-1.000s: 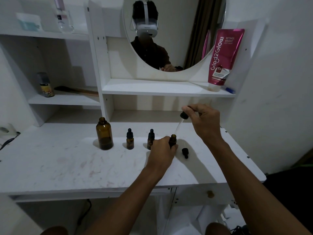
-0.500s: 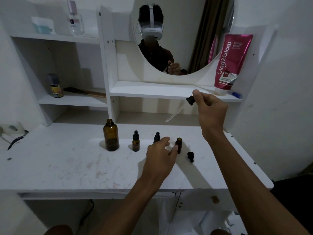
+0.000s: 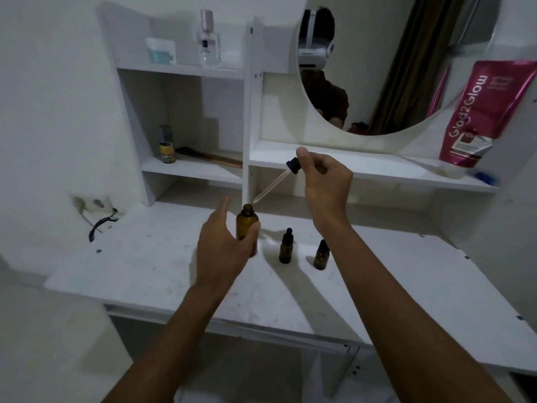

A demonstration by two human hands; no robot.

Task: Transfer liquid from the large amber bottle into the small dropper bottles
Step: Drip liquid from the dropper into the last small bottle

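While the open left hand point(image 3: 220, 251) curves beside the large amber bottle point(image 3: 247, 221), likely to steady it, the right hand point(image 3: 325, 184) pinches a dropper point(image 3: 291, 167) aimed at its neck.

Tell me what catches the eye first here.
The right hand pinches a glass dropper tilted down toward the open large amber bottle at the centre of the white table, with the left hand cupped beside it. A bright pink tube leans on the shelf at far right.
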